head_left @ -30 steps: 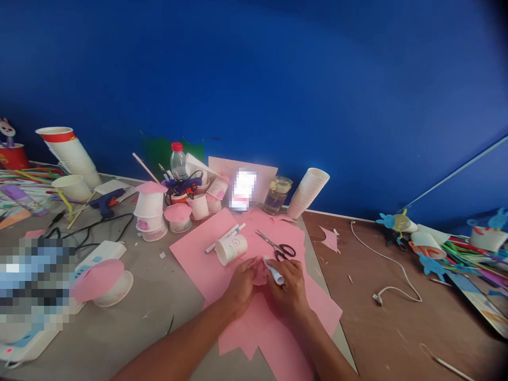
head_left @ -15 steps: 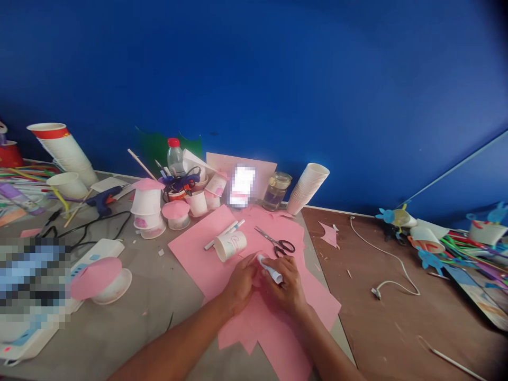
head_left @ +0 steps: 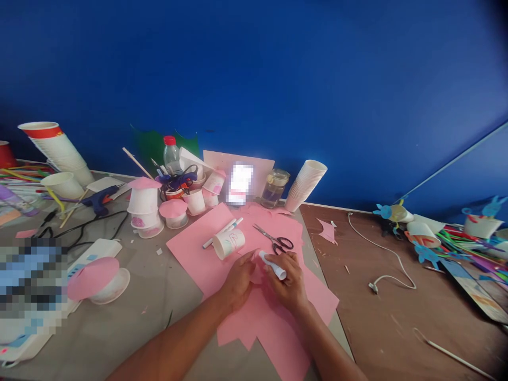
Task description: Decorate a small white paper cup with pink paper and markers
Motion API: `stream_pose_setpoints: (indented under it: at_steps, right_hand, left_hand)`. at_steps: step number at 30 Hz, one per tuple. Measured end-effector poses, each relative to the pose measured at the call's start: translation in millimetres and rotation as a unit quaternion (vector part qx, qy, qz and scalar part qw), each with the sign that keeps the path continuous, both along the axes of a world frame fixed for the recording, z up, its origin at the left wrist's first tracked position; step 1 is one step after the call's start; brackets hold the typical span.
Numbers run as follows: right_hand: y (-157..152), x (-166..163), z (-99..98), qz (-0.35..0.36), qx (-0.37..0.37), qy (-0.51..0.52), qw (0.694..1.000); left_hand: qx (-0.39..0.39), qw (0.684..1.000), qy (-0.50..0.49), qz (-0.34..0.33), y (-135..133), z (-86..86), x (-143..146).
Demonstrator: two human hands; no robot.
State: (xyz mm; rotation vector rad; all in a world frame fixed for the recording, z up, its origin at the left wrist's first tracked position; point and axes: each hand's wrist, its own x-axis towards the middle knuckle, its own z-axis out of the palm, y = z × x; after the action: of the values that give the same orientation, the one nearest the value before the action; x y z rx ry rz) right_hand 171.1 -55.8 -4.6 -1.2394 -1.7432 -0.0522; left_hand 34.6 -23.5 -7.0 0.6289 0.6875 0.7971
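Note:
My right hand (head_left: 289, 280) is closed around a white tube (head_left: 273, 265) that looks like a glue stick. Its upper end touches a small pink paper piece (head_left: 257, 273) pinched by my left hand (head_left: 238, 280). Both hands are over pink paper sheets (head_left: 246, 328) spread on the table. Just beyond them lie black-handled scissors (head_left: 280, 243), partly open. To their left, a white paper cup (head_left: 229, 243) with pink drawn lines rests on its side, with white markers (head_left: 234, 225) behind it.
A lit phone (head_left: 240, 182) leans at the back between cup crafts (head_left: 145, 203) and a glass jar (head_left: 275, 188). Stacked cups (head_left: 305, 185) tilt beside it. On the left are a glue gun (head_left: 99, 201) and power strip (head_left: 95, 251). A white cable (head_left: 389, 254) lies right.
The whole view has shifted slightly. The tube has tipped a little in my right hand, its end still against the pink paper. My left hand keeps its hold.

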Motion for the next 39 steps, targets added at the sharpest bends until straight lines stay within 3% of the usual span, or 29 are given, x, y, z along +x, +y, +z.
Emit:
stream_pose_setpoints:
  at_steps: [4,12,19,24,29,36,39]
  right_hand:
    - [3.1,-7.2,-3.0,0.002,-0.009,-0.016,1.0]
    - [5.9,9.8,-2.5,-0.103,0.008,0.014,0.995]
    - [0.2,-6.4,3.3,0.004,-0.004,0.004,1.0]
    - [5.6,-7.7,-2.3,-0.029,-0.007,-0.015,0.999]
    - [6.6,5.0,-4.1,-0.096,0.007,-0.004,0.995]
    - [0.2,-6.1,1.0,-0.004,-0.006,-0.009,1.0]
    - [4.4,-9.1,-2.5,-0.014,-0.019,-0.021,1.0]
  left_hand:
    - [0.022,1.0,0.008,-0.011,0.4,0.3,-0.3]
    - [-0.022,0.999,0.039,0.001,-0.2,1.2,0.1]
    - [0.006,0.999,-0.034,-0.011,0.0,0.4,1.2]
    - [0.033,0.999,-0.027,-0.029,-0.3,-0.5,1.2]
    - [-0.016,0.999,0.032,-0.016,0.0,0.1,0.2]
    - [0.022,0.998,-0.047,-0.019,-0.9,3.6,1.9]
    - [0.029,0.998,-0.039,-0.028,-1.7,2.1,1.9]
